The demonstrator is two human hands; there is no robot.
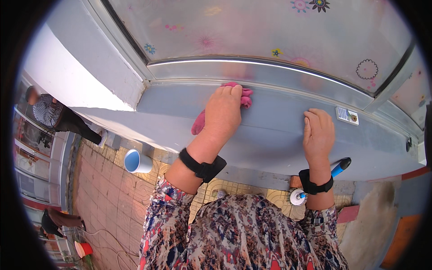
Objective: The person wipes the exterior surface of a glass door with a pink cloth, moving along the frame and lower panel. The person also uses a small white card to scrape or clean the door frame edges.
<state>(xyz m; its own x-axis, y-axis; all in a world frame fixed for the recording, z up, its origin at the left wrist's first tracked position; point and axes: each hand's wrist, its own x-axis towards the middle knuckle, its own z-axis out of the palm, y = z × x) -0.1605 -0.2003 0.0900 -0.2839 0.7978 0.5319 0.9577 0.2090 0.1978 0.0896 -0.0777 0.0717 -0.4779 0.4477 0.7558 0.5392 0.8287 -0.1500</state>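
Note:
My left hand [224, 109] presses a crumpled pink cloth [198, 123] onto the grey window sill [276, 108], close to the bottom rail of the metal window frame [270, 76]. Part of the cloth sticks out past my fingertips, and another part trails below my palm. Farther right, my right hand [319, 133] rests on the sill with nothing visible in it, its fingers bent slightly downward. A small white card-like item [347, 115] with printing lies just right of that hand. Above the sill is a frosted glass pane [236, 33] with flower decals.
Below the sill, a blue-handled tool [341, 167] and a white round brush head [297, 197] are partly behind my right arm. A white bucket [138, 161] stands on the paving. At left are a standing person [50, 111], a bending person [62, 219], a red bucket [83, 249] and a hose [108, 233].

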